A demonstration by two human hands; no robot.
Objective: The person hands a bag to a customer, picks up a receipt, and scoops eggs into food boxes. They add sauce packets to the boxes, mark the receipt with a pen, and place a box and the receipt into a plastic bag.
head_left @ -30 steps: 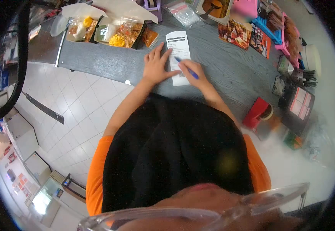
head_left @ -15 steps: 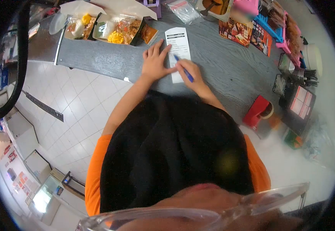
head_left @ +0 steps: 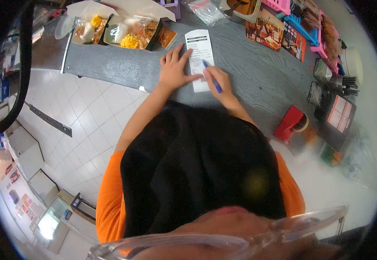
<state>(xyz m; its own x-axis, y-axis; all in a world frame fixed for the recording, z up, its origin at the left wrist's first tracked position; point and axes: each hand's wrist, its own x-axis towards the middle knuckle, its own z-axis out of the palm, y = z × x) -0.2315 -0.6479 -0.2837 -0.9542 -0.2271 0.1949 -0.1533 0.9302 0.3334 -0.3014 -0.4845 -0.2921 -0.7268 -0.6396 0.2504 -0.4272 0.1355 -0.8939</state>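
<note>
Receipt (head_left: pixel 201 51): in the head view, a long white paper strip flat on the grey table (head_left: pixel 110 63) at the upper centre of the frame, nearly upright in the picture; dark bars cross its top, and the rows of print below are too small to read.
Left hand (head_left: pixel 172 74): fingers spread apart, gripping nothing; fingertips and thumb rest on the paper's left side.
Right hand (head_left: pixel 224 82): fingers together, clamped on a pen.
Pen (head_left: pixel 217 85): blue, slanted, tip toward the upper left over the print; whether the tip touches, I cannot tell.
Larger food box (head_left: pixel 156 38): upper left, lid open; holds a white mound, bright yellow pieces and brown, glossy food, partly under clear wrap.
Smaller food box (head_left: pixel 91 8): just left of it, also open; a white mound, something yellow and reddish-brown bits.
Sauce packet (head_left: pixel 167 37): orange-brown, beside the larger box's right wall.
Metal tray (head_left: pixel 251 18): top edge, right of centre; orange-brown contents with a dark spoon (head_left: pixel 231 9) in it.
Clear bags (head_left: pixel 208 14): just left of the tray.
Cup (head_left: pixel 336 82): right side of the frame, holding dark sticks.
</note>
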